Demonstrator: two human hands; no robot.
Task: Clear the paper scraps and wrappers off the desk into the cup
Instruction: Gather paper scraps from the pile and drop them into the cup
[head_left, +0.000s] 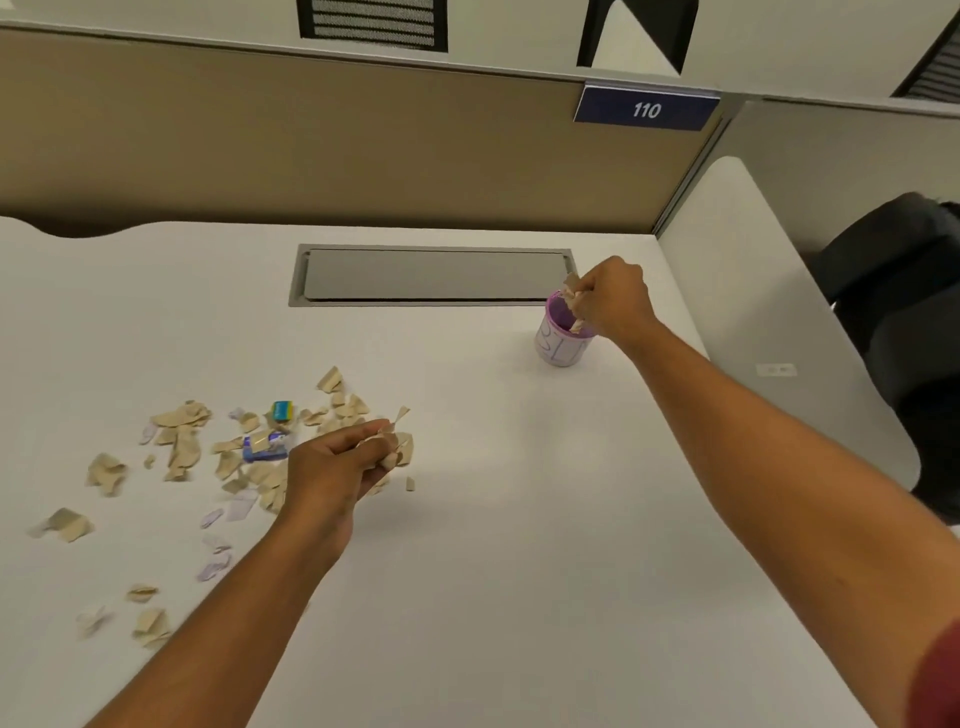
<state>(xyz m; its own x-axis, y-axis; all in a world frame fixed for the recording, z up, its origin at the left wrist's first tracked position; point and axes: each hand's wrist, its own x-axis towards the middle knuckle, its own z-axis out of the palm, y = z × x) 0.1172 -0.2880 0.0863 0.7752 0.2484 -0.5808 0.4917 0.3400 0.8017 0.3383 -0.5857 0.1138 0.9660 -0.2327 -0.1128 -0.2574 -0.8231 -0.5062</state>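
**Right hand dumping at cup, left hand loading up**

Right hand (613, 301) is hovering over the cup (563, 340), fingers pinching a wad of tan scraps right at the rim. Cup is sitting toward the desk's (519, 519) far right corner, just in front of the cable hatch (431, 275). Left hand (337, 462) is curling round a bunch of scraps at the right edge of the scrap pile (218, 457), which is spreading toward the left edge. Cup is lying right and away from the pile, so the right hand is nearer. Blue wrapper (262, 449) and teal wrapper (283, 410) are sitting mid-pile. The hand is hiding the cup's contents.
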